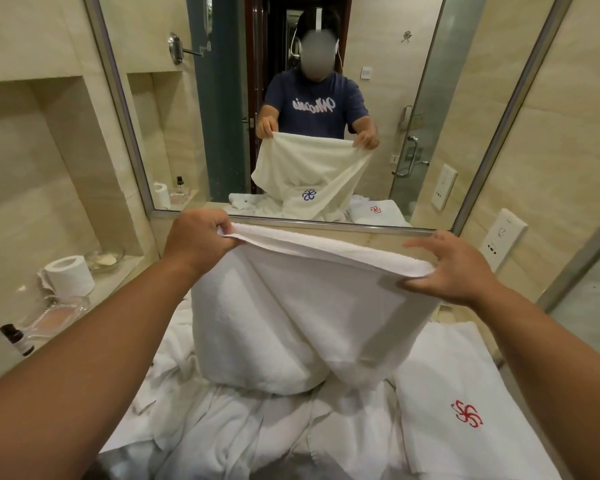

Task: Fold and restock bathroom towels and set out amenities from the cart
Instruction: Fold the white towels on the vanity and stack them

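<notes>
- At the bathroom counter, I hold a white towel (291, 306) up before the mirror (326, 98), its top edge stretched level between my hands, its long axis running left to right across my body.
- My left hand (201, 244) grips the left corner in a closed fist; my right hand (454, 268) pinches the right corner, thumb under and fingers spread over the hem. Both are about equally far out, with the towel straight ahead.
- The lower part hangs and bunches on a heap of loose towels (239, 420) lying on the counter below.
- The next fold, I judge, turns on bringing the two corners together, or on laying the span flat.
- A folded towel (465, 386) with a red emblem lies to my right, just beside the heap.
- On the ledge (118, 275) to my left stand a toilet roll (70, 271), a glass bowl (104, 259) holding something pale, a glass tray (59, 313) whose contents I cannot make out, and a dark bottle (16, 339).
</notes>
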